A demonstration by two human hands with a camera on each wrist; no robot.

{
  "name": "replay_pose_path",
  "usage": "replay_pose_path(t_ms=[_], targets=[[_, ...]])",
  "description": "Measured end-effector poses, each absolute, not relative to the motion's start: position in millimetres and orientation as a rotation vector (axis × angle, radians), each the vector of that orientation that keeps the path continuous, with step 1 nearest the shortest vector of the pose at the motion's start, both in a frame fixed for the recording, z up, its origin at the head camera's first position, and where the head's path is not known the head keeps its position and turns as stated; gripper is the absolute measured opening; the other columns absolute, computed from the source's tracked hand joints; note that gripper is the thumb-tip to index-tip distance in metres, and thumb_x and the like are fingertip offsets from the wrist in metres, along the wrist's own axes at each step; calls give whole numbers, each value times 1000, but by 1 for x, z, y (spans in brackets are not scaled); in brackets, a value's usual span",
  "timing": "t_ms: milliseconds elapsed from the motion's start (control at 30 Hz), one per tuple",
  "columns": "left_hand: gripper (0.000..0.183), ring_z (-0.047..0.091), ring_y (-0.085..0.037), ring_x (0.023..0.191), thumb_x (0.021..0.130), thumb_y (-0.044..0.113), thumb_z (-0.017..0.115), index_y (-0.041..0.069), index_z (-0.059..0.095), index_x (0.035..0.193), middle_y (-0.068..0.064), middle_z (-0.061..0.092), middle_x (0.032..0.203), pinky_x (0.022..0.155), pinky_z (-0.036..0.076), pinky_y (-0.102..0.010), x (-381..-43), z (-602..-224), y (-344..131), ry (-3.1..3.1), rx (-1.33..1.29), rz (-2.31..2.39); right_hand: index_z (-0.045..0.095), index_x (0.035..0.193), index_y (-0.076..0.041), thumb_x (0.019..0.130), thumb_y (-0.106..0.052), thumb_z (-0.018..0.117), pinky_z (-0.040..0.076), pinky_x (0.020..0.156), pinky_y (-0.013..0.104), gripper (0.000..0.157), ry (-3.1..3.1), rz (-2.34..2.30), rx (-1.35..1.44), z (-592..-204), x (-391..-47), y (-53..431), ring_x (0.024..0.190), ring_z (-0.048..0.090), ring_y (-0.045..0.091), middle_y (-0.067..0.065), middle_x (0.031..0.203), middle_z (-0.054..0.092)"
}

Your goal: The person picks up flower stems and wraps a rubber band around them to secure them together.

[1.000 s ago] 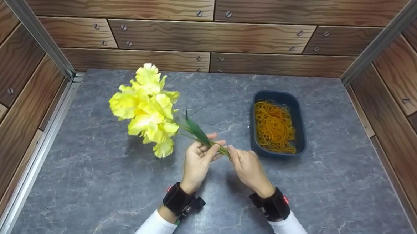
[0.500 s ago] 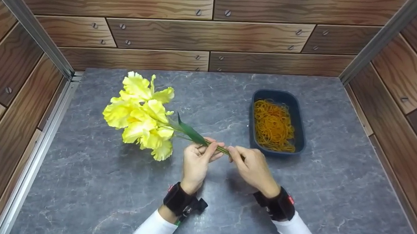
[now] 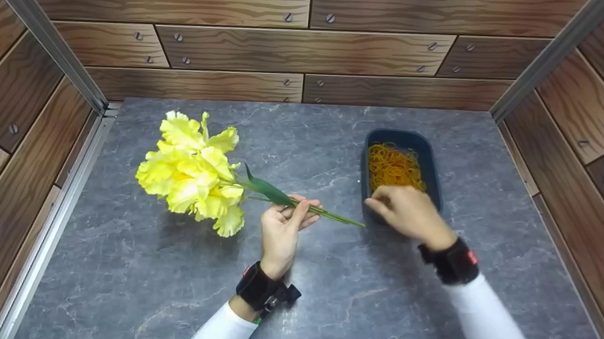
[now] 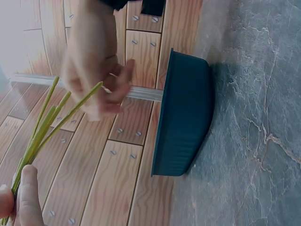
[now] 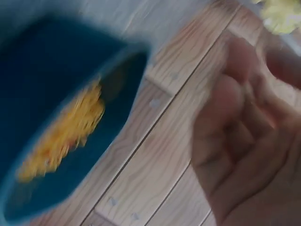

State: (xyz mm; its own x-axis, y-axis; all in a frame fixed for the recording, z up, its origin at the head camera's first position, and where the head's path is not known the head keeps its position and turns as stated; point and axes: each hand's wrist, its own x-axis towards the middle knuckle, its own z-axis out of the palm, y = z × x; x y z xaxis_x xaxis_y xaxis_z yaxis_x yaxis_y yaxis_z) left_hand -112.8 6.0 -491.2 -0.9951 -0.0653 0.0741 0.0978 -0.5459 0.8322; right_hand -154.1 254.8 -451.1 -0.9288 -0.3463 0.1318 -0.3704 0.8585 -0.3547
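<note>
My left hand (image 3: 280, 238) pinches a bunch of yellow artificial flowers (image 3: 193, 176) by the stems, between thumb and fingers. The blooms hang off to the left with one long green leaf (image 3: 270, 189). Bare stem ends (image 4: 44, 127) stick out past the fingertips in the left wrist view. My right hand (image 3: 411, 214) is over the near end of a dark blue plastic container (image 3: 436, 176), with nothing seen in its bent fingers. A heap of yellow-orange rubber bands (image 3: 395, 166) lies in the container, partly hidden by that hand. The right wrist view is blurred.
The grey marbled tabletop (image 3: 308, 149) carries the container at right. Wood-patterned panels (image 3: 303, 50) stand at the back and both sides, with metal rails (image 3: 65, 56) at the corners.
My right hand has let go of the stem ends and moved right to the container. The left hand still holds the flowers, whose blooms have shifted slightly left and down.
</note>
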Motion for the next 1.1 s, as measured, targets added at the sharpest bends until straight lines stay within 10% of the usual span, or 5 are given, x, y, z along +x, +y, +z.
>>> replay_pose_path(t_ms=[333,700,1100], targets=[[19,75,-23,83,91,7,67,-7,58,102,-14,76,92,80,63,-45,-114,-490,5,-1423,-45,-2671,73,88,-17,85,-33,72,59,67,48,16,-3292,239,615,-464,-212,282,81,69,24,1,85,73],[18,75,-23,84,91,8,67,-3,59,102,-13,76,91,79,64,-42,-116,-489,3,-1422,-46,-2662,62,71,-10,74,-37,80,57,65,58,33,-3337,11,549,-474,-226,277,80,67,38,15,81,69],[15,75,-21,82,91,7,66,-3,60,100,-12,76,91,79,64,-40,-117,-486,0,-1387,-63,-2663,64,73,-12,80,-22,72,57,65,57,14,-3301,56,566,-467,-226,283,79,68,36,11,81,70]])
